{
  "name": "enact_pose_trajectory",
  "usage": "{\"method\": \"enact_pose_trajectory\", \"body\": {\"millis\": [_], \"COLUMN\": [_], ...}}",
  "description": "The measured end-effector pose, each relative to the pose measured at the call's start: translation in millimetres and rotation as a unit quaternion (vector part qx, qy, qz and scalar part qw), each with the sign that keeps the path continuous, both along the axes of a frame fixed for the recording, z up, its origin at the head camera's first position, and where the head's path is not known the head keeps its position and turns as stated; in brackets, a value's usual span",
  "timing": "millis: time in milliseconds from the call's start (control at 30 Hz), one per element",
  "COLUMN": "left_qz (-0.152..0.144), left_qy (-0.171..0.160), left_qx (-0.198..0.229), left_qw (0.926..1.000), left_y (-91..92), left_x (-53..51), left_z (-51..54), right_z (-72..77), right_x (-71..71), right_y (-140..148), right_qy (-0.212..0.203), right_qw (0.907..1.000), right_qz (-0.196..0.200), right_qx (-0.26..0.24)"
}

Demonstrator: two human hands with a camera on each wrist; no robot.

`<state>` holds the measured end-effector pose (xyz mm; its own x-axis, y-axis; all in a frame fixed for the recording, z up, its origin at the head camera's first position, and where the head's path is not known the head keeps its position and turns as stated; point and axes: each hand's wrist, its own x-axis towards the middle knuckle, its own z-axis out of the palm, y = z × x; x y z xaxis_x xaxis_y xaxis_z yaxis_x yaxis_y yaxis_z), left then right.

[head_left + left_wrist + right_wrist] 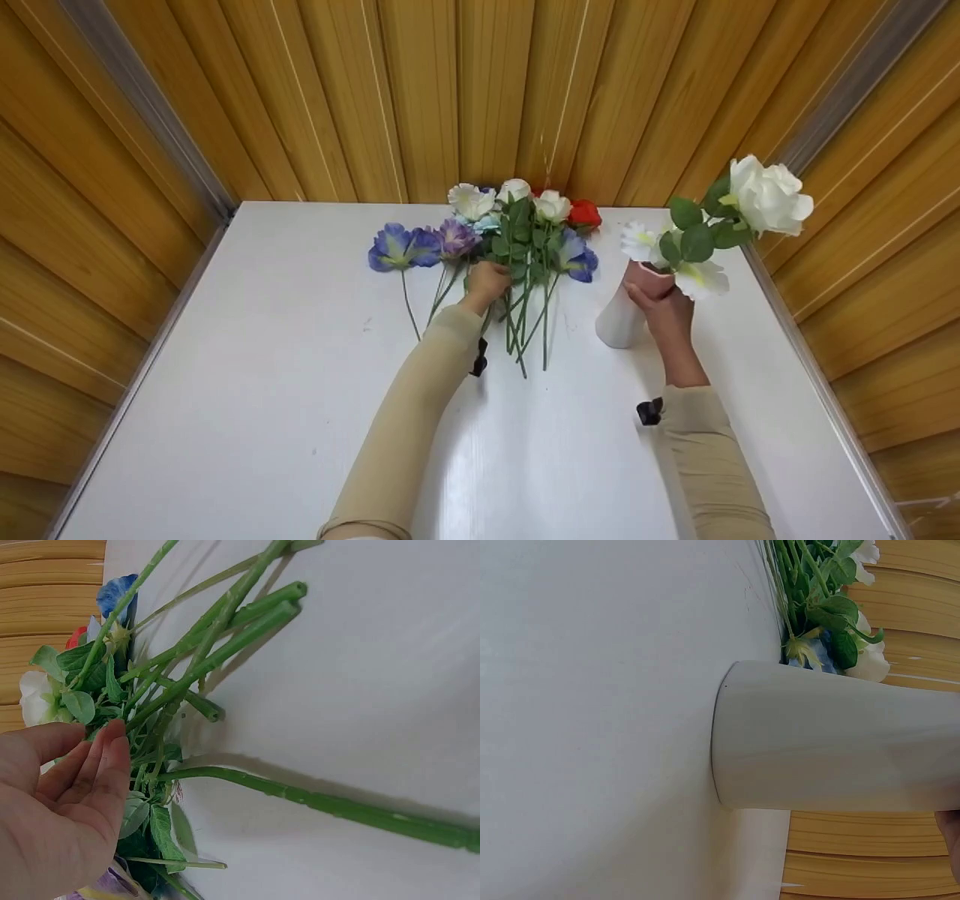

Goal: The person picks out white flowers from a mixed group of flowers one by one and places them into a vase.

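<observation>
My right hand [670, 319] grips the pink upper part of a white vase [619, 321] just below its rim. In the right wrist view the vase [817, 742] fills the middle, and only a bit of the hand shows. A large white rose [769, 196] with green leaves and white flowers [702, 279] stand in it. Over the pile of artificial flowers, my left hand [487, 286] reaches among the leaves and stems. Seen from the left wrist, that hand [71, 795] has loosely bent fingers beside the green stems [217, 652]; no stem shows clearly between thumb and fingers.
Blue-purple flowers [403, 247] lie at the pile's left, a red flower [584, 214] and a blue flower [576, 256] at its right. White roses [552, 206] lie near the back edge of the white table [247, 420]. Wood-patterned walls [420, 97] enclose the table.
</observation>
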<state>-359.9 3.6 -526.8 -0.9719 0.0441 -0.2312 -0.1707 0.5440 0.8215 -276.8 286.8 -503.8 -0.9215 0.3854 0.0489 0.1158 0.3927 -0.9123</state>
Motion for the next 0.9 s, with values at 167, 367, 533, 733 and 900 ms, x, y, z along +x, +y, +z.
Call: {"method": "enact_pose_trajectory", "body": {"millis": [167,367,533,733,900], "left_qz": [0.012,0.033,0.044,0.062,0.073], "left_qy": [0.007,0.03,0.03,0.043,0.043], "left_qx": [0.011,0.001,0.002,-0.001,-0.016], "left_qw": [0.9999,0.999,0.9986,0.9972,0.9963], "left_y": [3.6,9.4,14.1,16.9,19.4], "left_x": [2.6,1.6,-1.5,-5.8,-6.1], "left_z": [-2.0,-1.3,-1.5,-4.4,-4.4], "right_z": [1.0,2.0,0.2,-1.3,-0.9], "right_x": [0.9,1.3,1.0,0.7,0.7], "right_y": [0,1,2,1,-1], "right_qy": [-0.001,-0.007,0.008,0.014,0.023], "right_qw": [0.9999,0.9999,0.9998,0.9994,0.9989], "right_qz": [0.003,0.002,0.0,0.004,0.006], "right_qx": [-0.01,-0.008,-0.016,-0.031,-0.04]}}
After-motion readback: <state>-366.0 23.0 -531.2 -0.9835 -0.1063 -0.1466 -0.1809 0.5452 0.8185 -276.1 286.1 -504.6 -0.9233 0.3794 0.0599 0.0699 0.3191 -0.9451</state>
